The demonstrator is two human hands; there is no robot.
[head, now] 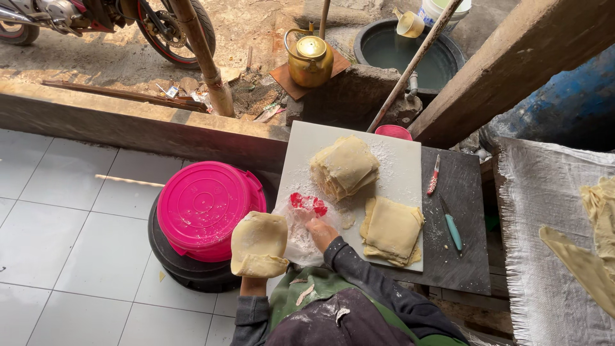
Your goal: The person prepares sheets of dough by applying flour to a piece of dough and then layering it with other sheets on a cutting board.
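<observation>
We see a big woven sack cloth on the right, with thin strips of dough lying on it. Far up, a dark round tub holds water, and a brass kettle stands just left of it. Lower down, a pink bucket lid sits on a black tyre on the white tiled floor.

In the middle lies a white board dusted with flour. On it we see two piles of flat dough sheets: one stack near the top and one stack lower, near the right edge. A clear plastic bag with a red print lies at the board's left corner.

The left hand is mostly hidden under a folded dough sheet, which it holds up from below, just beside the pink lid. The right hand rests on the plastic bag with its fingers curled down; we cannot tell if it grips the bag.

On the dark slab to the right lie a knife with a blue handle and a small red and white tool.
</observation>
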